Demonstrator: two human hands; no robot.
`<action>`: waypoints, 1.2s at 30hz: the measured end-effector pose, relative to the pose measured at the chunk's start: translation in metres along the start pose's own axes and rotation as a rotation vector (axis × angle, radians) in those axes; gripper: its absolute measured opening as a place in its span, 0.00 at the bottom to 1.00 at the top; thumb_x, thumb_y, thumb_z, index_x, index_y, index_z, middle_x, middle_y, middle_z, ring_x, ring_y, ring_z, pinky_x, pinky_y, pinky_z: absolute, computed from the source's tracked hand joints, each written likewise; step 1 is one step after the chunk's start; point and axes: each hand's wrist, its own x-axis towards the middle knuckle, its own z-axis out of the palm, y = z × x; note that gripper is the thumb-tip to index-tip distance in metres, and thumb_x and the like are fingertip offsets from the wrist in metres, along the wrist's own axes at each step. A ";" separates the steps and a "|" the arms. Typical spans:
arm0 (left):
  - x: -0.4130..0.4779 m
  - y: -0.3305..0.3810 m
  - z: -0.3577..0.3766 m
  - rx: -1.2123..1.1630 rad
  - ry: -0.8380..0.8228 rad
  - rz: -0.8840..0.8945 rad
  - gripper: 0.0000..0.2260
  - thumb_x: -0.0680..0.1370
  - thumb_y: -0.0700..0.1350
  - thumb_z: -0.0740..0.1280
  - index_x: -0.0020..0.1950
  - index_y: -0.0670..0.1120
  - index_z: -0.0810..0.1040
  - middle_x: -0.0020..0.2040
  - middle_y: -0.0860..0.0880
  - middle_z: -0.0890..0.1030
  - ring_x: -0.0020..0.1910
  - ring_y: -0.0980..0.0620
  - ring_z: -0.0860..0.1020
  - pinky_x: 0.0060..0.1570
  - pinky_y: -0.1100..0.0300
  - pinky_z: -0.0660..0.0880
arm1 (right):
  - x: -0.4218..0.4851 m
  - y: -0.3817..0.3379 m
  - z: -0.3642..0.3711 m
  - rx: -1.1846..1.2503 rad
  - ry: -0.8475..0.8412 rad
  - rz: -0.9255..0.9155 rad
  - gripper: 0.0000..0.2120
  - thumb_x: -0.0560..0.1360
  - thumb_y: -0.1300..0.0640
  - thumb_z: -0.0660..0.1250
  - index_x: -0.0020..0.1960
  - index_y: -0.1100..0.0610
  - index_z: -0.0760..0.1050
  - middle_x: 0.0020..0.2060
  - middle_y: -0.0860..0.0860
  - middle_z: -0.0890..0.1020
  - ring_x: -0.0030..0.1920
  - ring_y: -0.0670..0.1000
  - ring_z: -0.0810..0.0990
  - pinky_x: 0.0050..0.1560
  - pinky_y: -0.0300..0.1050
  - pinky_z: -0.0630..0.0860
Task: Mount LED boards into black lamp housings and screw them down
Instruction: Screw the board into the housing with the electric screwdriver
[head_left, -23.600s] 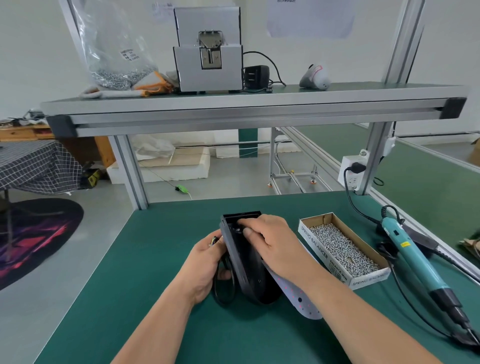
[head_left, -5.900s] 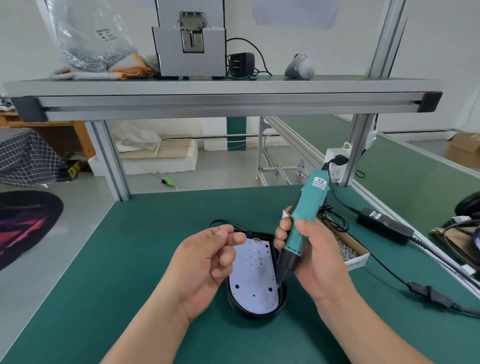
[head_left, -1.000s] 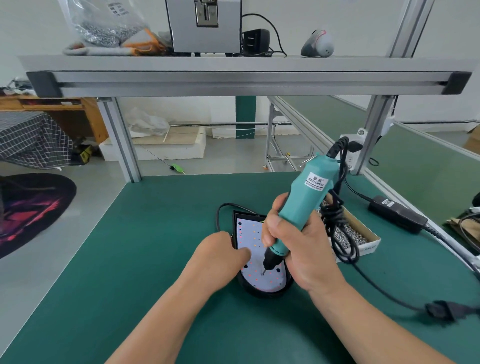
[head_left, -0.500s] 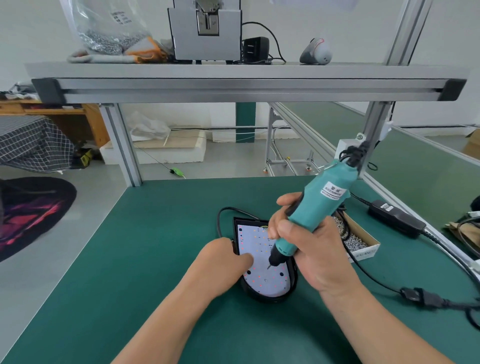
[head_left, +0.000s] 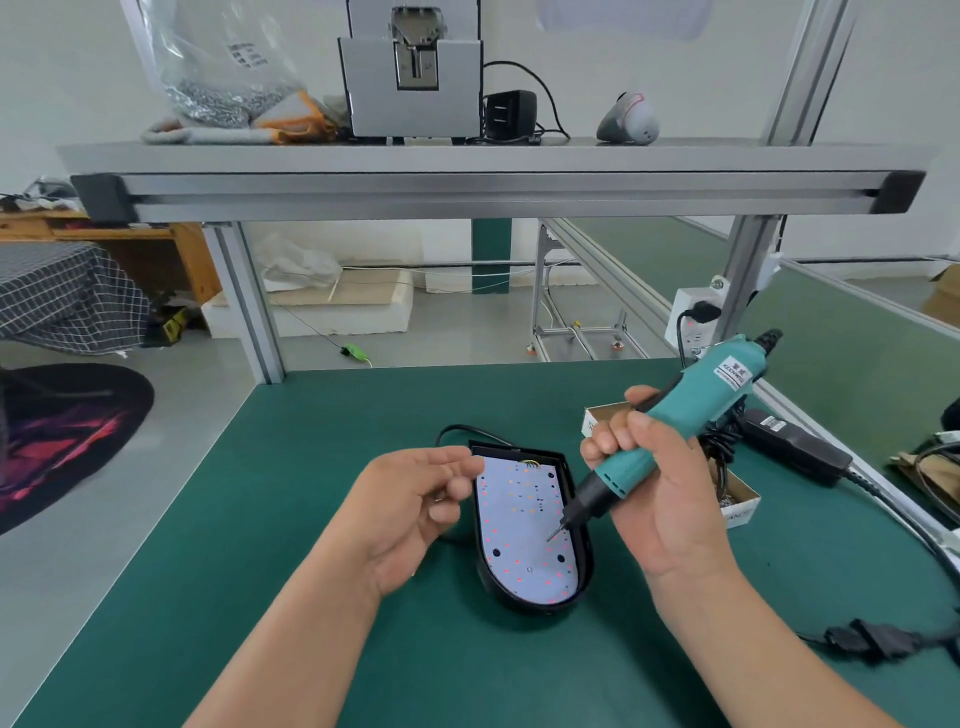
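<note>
Green-matted desk (head_left: 291, 519) in a workshop. The alu shelf (head_left: 467, 179) overhead carries a screw feeder (head_left: 413, 67) and a bag of screws (head_left: 223, 78), prob. bulk stock kept off the work area.

The black lamp housing (head_left: 530, 607) lies flat mid-desk, open side up, w/ its rounded end at 6 o'clock toward the person and its square end at 12. The LED board (head_left: 519, 519) sits inside it, LEDs up, so the screw holes face the tool. The housing's cable (head_left: 452, 430) loops out at 11 o'clock, clear of both hands.

R hand (head_left: 665, 493) is at 3 o'clock of the housing, its grip clamped round the lower body of the teal electric screwdriver (head_left: 691, 410). The tool slants w/ its cord end up toward 2 o'clock and its bit down over the board's right half. Can't tell if the tip touches the board. Holding it low on the body prob. gives finer aim.

L hand (head_left: 410, 512) is at 9 o'clock, just beside the rim but off the housing, w/ fingers loosely curled and thumb out. Maybe there's a small screw between the fingers, but it's too small to see, so can't tell that grip's state.

The screw box (head_left: 740, 501) sits at 3 o'clock, partly hidden behind the R hand and a short reach for reloads. The power adapter (head_left: 795, 452) lies further out at 2 o'clock.

Judgement: mid screw-down, approx between screws. The dark holes nr the rounded end look unfilled.
</note>
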 end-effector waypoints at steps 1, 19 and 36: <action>-0.001 -0.001 0.001 -0.019 -0.022 -0.011 0.11 0.84 0.28 0.58 0.62 0.31 0.77 0.47 0.39 0.88 0.28 0.56 0.75 0.22 0.67 0.66 | 0.000 0.000 0.000 0.004 0.001 0.002 0.09 0.76 0.64 0.65 0.54 0.55 0.77 0.35 0.52 0.69 0.37 0.52 0.71 0.42 0.44 0.75; -0.010 -0.017 0.007 0.310 -0.328 0.046 0.06 0.86 0.36 0.65 0.61 0.37 0.78 0.49 0.38 0.88 0.22 0.57 0.65 0.27 0.65 0.60 | 0.001 -0.016 0.004 0.159 0.009 -0.020 0.08 0.78 0.62 0.65 0.56 0.55 0.77 0.36 0.49 0.71 0.38 0.50 0.73 0.46 0.46 0.76; -0.015 -0.025 0.013 0.406 -0.376 0.070 0.07 0.79 0.42 0.73 0.55 0.48 0.89 0.52 0.42 0.88 0.25 0.55 0.65 0.26 0.66 0.62 | 0.001 -0.025 0.011 0.222 0.034 -0.043 0.05 0.81 0.61 0.65 0.55 0.54 0.77 0.36 0.48 0.71 0.38 0.49 0.73 0.46 0.44 0.76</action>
